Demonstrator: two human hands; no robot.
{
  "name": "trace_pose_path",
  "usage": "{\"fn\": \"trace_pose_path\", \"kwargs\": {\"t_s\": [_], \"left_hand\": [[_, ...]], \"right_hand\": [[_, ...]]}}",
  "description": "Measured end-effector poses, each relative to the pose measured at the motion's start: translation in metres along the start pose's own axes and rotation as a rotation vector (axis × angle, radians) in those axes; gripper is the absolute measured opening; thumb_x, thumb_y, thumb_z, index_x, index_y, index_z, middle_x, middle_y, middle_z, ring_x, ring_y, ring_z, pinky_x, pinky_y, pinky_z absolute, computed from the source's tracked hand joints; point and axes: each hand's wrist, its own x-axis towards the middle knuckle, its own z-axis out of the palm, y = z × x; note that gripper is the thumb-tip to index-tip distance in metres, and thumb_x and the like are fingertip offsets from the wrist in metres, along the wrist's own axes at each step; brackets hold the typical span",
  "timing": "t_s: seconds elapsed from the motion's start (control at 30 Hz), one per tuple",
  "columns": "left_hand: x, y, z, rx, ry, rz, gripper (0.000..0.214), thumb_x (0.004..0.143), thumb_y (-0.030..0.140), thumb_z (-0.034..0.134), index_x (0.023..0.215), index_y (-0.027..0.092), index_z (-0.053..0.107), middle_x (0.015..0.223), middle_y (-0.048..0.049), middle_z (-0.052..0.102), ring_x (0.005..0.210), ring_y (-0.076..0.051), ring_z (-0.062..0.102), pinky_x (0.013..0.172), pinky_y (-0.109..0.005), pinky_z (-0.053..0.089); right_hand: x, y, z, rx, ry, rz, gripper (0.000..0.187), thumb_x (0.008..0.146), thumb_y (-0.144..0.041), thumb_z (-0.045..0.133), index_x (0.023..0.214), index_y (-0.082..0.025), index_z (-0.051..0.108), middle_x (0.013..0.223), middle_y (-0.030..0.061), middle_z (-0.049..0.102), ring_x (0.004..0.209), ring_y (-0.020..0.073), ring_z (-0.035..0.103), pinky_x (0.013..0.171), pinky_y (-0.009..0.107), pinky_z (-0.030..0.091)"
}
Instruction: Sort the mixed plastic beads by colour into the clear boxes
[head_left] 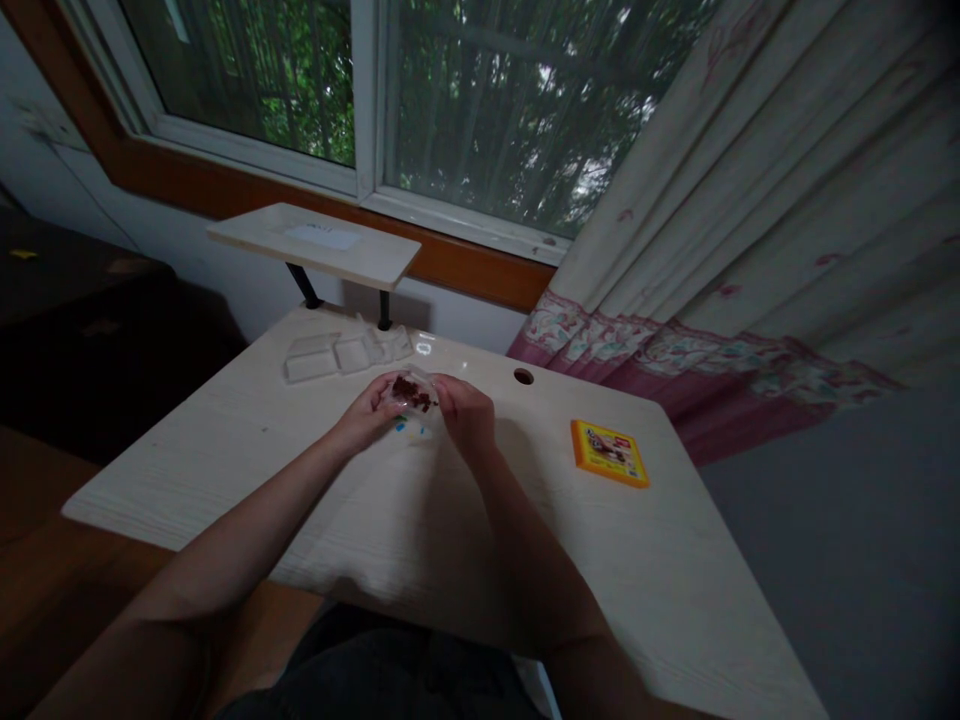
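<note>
Between my two hands, just above the desk, is a small clear plastic bag (pixel 414 390) with dark reddish-brown pieces inside. My left hand (pixel 369 412) grips its left side, fingers closed on the plastic. At the right edge, my right hand (pixel 466 410) pinches the bag with curled fingers. Under the bag, partly hidden by it, lie small blue and pale bits (pixel 412 430) too small to name. Behind my left hand are clear plastic trays (pixel 330 355) with molded compartments. Off to the right, a flat yellow-orange box (pixel 609 453) with a printed picture lies apart from both hands.
The pale wooden desk (pixel 300 480) has a round cable hole (pixel 523 376) near its back edge. A raised shelf (pixel 322 245) on black supports stands at the back left, bearing a paper. A patterned curtain (pixel 720 300) hangs beside the window at the right.
</note>
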Motion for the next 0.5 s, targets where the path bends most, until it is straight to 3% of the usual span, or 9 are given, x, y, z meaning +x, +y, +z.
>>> {"fn": "trace_pose_path", "kwargs": {"t_s": [0.13,0.3,0.5], "left_hand": [[0.003,0.002,-0.004,-0.113,0.051,-0.072,0.071,0.070,0.045,0.081,0.133,0.023,0.055,0.129,-0.0101,0.064,0.112,-0.025,0.064,0.100,-0.041,0.050],[0.013,0.000,-0.014,-0.186,0.174,-0.112,0.055,0.080,0.040,0.072,0.130,0.022,0.055,0.121,-0.0086,0.069,0.108,-0.019,0.066,0.098,-0.036,0.052],[0.019,-0.010,-0.017,-0.059,0.232,-0.062,0.049,0.082,0.040,0.067,0.125,0.019,0.057,0.121,-0.0118,0.069,0.104,-0.021,0.068,0.095,-0.039,0.054]], "right_hand": [[0.003,0.007,0.005,0.206,0.090,0.141,0.037,0.099,-0.040,0.041,0.106,-0.024,0.073,0.109,0.0036,0.074,0.104,0.0195,0.069,0.098,0.032,0.053],[0.002,0.019,0.024,0.548,0.091,0.326,0.040,0.095,-0.049,0.045,0.108,-0.022,0.071,0.105,0.0044,0.075,0.095,0.0194,0.072,0.083,0.032,0.061],[-0.003,0.028,0.047,0.638,0.075,0.383,0.041,0.091,-0.054,0.050,0.109,-0.023,0.070,0.108,0.0053,0.074,0.099,0.0212,0.071,0.089,0.038,0.060]]}}
